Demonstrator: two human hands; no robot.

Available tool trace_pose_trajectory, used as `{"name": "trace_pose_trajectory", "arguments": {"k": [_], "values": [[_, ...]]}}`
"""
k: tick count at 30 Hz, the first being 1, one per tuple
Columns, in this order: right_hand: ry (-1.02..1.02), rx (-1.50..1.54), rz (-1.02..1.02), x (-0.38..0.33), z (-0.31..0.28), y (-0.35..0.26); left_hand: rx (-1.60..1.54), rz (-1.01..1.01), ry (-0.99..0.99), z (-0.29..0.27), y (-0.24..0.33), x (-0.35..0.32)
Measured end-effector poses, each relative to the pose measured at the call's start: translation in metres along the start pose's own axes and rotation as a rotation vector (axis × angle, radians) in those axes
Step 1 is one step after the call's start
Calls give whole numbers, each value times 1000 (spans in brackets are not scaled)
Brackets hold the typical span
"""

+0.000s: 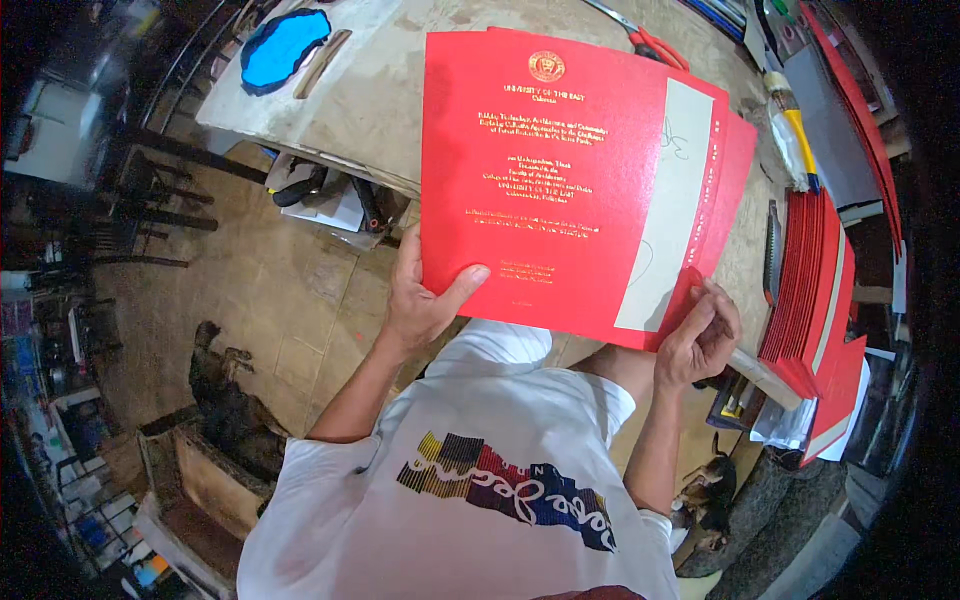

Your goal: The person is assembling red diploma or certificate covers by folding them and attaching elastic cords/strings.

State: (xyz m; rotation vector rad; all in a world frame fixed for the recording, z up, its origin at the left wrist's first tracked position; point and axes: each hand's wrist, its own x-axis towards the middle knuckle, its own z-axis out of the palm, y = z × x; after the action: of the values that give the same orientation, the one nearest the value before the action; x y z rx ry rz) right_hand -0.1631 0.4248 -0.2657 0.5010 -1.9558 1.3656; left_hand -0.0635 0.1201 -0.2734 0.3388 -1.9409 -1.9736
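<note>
Tilted up over my lap is a red book cover [540,200] with gold lettering and a round gold seal. A bare off-white strip [668,190] with pencil marks runs down its right part. More red board shows behind it at the top and right edges; how many pieces there are I cannot tell. My left hand [428,298] grips the lower left corner, thumb on the front face and fingers hidden behind. At the lower right corner, my right hand [703,335] has its fingers curled and pinches the edge.
The worktable [375,90] carries a bright blue piece [285,50], red-handled scissors [655,48] and a yellow-and-white tool [792,125]. Red covers stand in a stack [800,270] at the right, beside a dark blade [773,250]. Dogs [225,385] lie on the floor, near a wooden box [215,480].
</note>
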Motion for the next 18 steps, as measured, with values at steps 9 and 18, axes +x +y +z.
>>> {"name": "trace_pose_trajectory", "arguments": {"k": [9, 18], "values": [[-3, -28, -20, 4, -2, -2, 124, 46, -11, 1, 6, -1], [-5, 1, 19, -3, 5, 0, -11, -33, 55, 3, 24, -9]]}}
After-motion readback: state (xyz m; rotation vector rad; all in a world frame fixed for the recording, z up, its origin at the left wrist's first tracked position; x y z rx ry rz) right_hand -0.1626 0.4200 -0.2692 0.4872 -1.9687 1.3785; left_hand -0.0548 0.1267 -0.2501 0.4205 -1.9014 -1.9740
